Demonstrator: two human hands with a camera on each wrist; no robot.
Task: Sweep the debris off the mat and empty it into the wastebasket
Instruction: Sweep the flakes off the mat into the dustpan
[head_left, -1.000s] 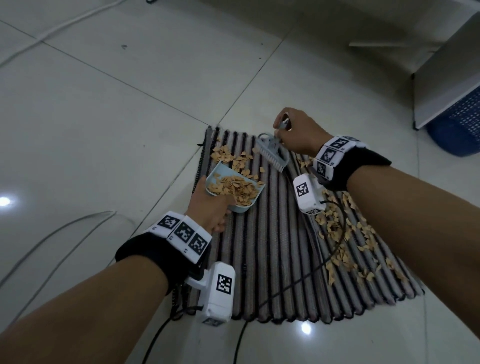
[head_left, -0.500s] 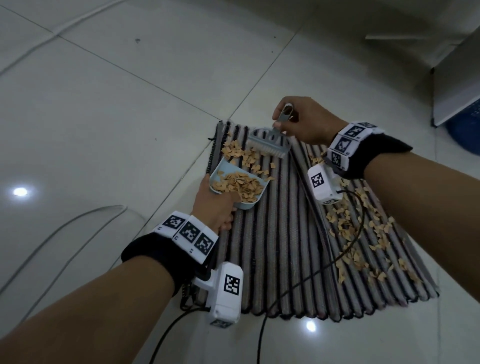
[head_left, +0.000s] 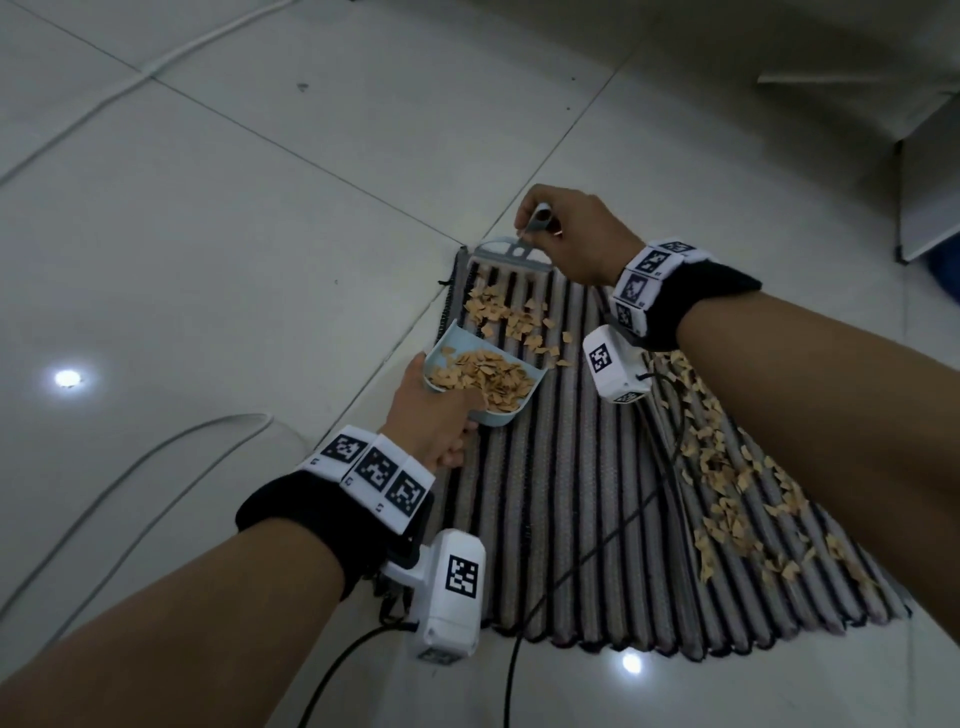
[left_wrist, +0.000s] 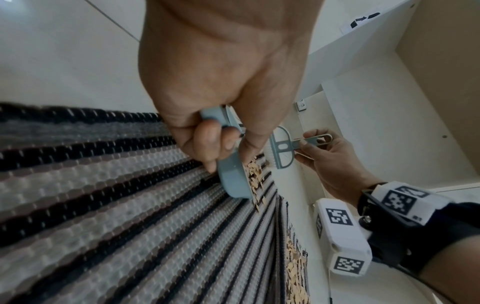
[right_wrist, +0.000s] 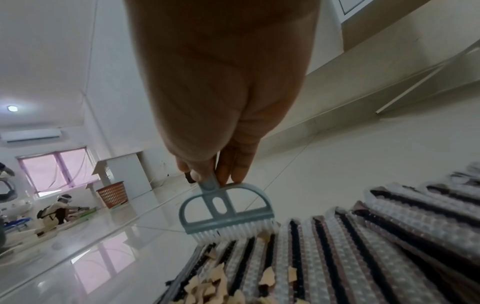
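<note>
A striped mat (head_left: 571, 519) lies on the tiled floor. My left hand (head_left: 436, 421) grips the handle of a light blue dustpan (head_left: 483, 374) holding tan debris, set on the mat's far left part. My right hand (head_left: 571, 234) pinches the handle of a small grey-blue brush (head_left: 511, 257), whose white bristles (right_wrist: 233, 230) stand at the mat's far edge. Loose debris (head_left: 514, 322) lies between brush and dustpan; more debris (head_left: 737, 483) is strewn along the mat's right side. The dustpan (left_wrist: 233, 179) and the brush (left_wrist: 283, 148) also show in the left wrist view.
White cables (head_left: 130, 467) run over the floor at left. A white cabinet (head_left: 930, 197) and a bit of a blue basket (head_left: 945, 280) stand at the right edge. In the right wrist view an orange basket (right_wrist: 113, 194) and a crouching person (right_wrist: 55, 211) are far off.
My right hand has carried the brush from beside the dustpan out to the mat's far edge, behind the loose debris. The left hand has kept the dustpan in place.
</note>
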